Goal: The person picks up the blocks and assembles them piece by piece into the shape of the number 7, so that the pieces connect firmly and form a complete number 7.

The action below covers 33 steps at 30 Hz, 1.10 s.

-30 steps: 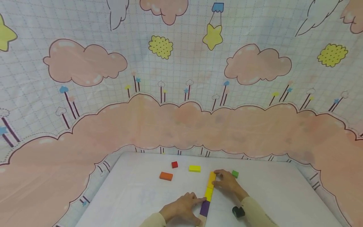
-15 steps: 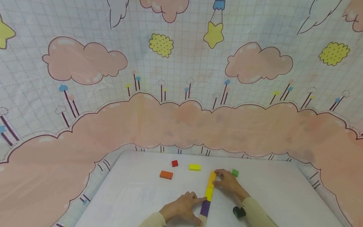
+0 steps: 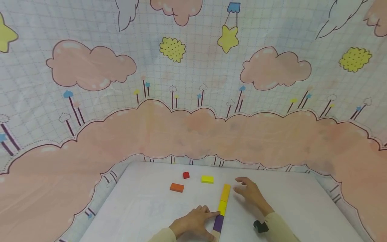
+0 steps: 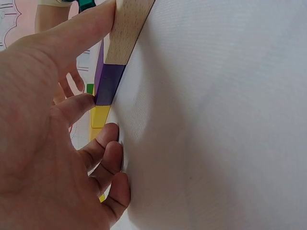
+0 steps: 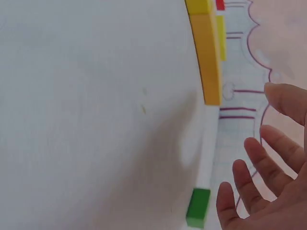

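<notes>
A straight row of blocks runs away from the person: a plain wooden block (image 4: pixel 125 33), a purple block (image 3: pixel 218 223), a yellow block (image 3: pixel 222 207) and an orange-yellow block (image 3: pixel 225 193) at the far end. My left hand (image 3: pixel 196 220) lies along the row's left side. Its thumb touches the wooden block and its extended index finger touches near the purple-yellow joint; the other fingers bend loosely. To the right of the far end, my right hand (image 3: pixel 252 195) is apart from the blocks, fingers spread and holding nothing. A green block (image 5: pixel 198 207) shows near it in the right wrist view.
Left of the row's far end lie an orange block (image 3: pixel 177 187), a small red block (image 3: pixel 186 175) and a yellow block (image 3: pixel 207 179). A dark object (image 3: pixel 260 226) sits at the right sleeve. A cloud-patterned curtain (image 3: pixel 193 131) surrounds the white table (image 3: pixel 136 201).
My right hand has let go of the orange-yellow block and moved right, covering the green block in the head view. The left hand and the row have stayed put.
</notes>
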Each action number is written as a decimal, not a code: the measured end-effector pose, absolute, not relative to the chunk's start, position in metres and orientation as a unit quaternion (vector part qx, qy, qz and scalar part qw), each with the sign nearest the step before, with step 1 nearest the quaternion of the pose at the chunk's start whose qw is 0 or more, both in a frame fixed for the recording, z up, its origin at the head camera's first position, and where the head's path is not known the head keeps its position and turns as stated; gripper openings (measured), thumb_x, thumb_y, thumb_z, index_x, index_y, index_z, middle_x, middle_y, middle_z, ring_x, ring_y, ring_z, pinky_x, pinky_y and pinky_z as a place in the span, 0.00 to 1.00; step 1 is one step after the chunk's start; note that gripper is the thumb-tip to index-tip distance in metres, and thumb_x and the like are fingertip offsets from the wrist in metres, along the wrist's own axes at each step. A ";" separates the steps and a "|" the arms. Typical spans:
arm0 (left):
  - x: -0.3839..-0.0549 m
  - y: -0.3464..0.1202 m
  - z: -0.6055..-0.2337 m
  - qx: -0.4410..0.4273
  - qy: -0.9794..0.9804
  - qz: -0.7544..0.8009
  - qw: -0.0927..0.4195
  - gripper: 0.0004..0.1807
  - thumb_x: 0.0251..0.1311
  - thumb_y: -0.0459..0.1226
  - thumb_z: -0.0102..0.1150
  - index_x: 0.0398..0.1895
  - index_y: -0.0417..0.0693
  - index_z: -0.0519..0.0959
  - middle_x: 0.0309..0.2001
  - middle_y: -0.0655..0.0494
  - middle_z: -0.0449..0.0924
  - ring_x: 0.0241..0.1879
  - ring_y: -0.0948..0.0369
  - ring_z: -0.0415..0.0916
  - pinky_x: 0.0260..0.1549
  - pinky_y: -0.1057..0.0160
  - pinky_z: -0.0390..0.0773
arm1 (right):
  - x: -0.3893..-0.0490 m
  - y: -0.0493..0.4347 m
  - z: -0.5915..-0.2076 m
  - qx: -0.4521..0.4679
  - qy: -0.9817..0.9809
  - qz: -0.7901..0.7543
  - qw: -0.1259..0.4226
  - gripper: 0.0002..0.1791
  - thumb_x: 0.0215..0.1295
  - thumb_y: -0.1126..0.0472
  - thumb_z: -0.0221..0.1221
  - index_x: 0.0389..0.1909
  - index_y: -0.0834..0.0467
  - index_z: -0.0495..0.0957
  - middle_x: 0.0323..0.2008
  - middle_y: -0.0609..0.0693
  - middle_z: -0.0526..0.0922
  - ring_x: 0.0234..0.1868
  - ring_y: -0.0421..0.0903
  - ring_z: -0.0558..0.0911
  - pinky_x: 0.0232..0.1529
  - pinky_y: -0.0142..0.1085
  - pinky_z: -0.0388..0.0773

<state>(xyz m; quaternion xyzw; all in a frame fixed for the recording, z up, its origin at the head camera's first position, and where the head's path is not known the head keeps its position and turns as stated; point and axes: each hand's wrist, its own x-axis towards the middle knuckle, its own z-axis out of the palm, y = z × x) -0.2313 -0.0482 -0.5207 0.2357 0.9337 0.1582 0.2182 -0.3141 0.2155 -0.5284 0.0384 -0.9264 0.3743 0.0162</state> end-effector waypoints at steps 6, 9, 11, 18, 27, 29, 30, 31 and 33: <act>-0.233 -0.048 -0.523 0.244 0.934 0.156 0.211 0.41 0.49 0.57 0.71 0.68 0.85 0.63 0.46 0.70 0.66 0.42 0.68 0.60 0.44 0.63 0.71 | -0.313 0.230 -0.521 0.033 -0.926 0.374 0.040 0.24 0.64 0.55 0.64 0.60 0.56 0.75 0.59 0.57 0.78 0.60 0.57 0.74 0.61 0.57 0.71; -0.233 -0.049 -0.523 0.247 0.932 0.160 0.210 0.41 0.49 0.57 0.71 0.68 0.85 0.63 0.46 0.70 0.66 0.43 0.68 0.60 0.45 0.63 0.71 | -0.312 0.237 -0.518 0.034 -0.927 0.371 0.051 0.24 0.64 0.56 0.64 0.60 0.57 0.75 0.58 0.58 0.78 0.59 0.57 0.75 0.60 0.56 0.72; -0.233 -0.050 -0.523 0.246 0.932 0.163 0.212 0.42 0.49 0.57 0.71 0.68 0.85 0.63 0.46 0.70 0.67 0.43 0.68 0.60 0.45 0.63 0.71 | -0.311 0.242 -0.518 0.035 -0.925 0.373 0.058 0.24 0.64 0.56 0.63 0.60 0.58 0.75 0.58 0.59 0.77 0.59 0.58 0.74 0.60 0.57 0.72; -0.234 -0.049 -0.524 0.254 0.931 0.158 0.211 0.42 0.50 0.57 0.71 0.69 0.84 0.63 0.46 0.69 0.66 0.43 0.68 0.59 0.44 0.64 0.70 | -0.313 0.258 -0.523 0.036 -0.922 0.379 0.077 0.24 0.64 0.57 0.64 0.59 0.60 0.75 0.58 0.61 0.78 0.59 0.60 0.75 0.58 0.56 0.73; -0.234 -0.047 -0.526 0.236 0.933 0.162 0.218 0.41 0.49 0.56 0.72 0.68 0.86 0.63 0.45 0.70 0.67 0.43 0.68 0.60 0.44 0.63 0.72 | -0.315 0.270 -0.530 0.016 -0.916 0.395 0.064 0.25 0.65 0.54 0.63 0.60 0.60 0.74 0.59 0.62 0.77 0.59 0.60 0.75 0.58 0.55 0.72; -0.234 -0.047 -0.526 0.234 0.934 0.160 0.218 0.42 0.49 0.56 0.72 0.68 0.87 0.63 0.45 0.70 0.66 0.43 0.68 0.60 0.44 0.63 0.72 | -0.315 0.272 -0.530 0.008 -0.915 0.400 0.051 0.26 0.65 0.53 0.62 0.60 0.60 0.74 0.60 0.63 0.76 0.60 0.60 0.74 0.58 0.56 0.72; -0.234 -0.047 -0.526 0.235 0.934 0.159 0.217 0.41 0.49 0.56 0.72 0.68 0.87 0.63 0.45 0.70 0.66 0.42 0.68 0.60 0.44 0.63 0.72 | -0.315 0.273 -0.530 0.005 -0.915 0.400 0.045 0.26 0.66 0.53 0.62 0.60 0.60 0.74 0.60 0.63 0.76 0.60 0.60 0.74 0.58 0.56 0.72; -0.234 -0.047 -0.526 0.237 0.934 0.157 0.216 0.42 0.50 0.56 0.72 0.68 0.87 0.63 0.45 0.70 0.66 0.42 0.68 0.60 0.44 0.64 0.72 | -0.315 0.274 -0.531 0.002 -0.915 0.401 0.040 0.26 0.66 0.53 0.62 0.61 0.60 0.74 0.60 0.63 0.76 0.61 0.61 0.74 0.58 0.56 0.72; -0.233 -0.047 -0.525 0.237 0.935 0.156 0.214 0.41 0.50 0.55 0.72 0.68 0.86 0.63 0.45 0.70 0.66 0.42 0.68 0.60 0.44 0.64 0.72 | -0.315 0.275 -0.532 -0.006 -0.914 0.404 0.030 0.25 0.66 0.53 0.61 0.61 0.61 0.73 0.61 0.63 0.75 0.61 0.61 0.73 0.58 0.56 0.72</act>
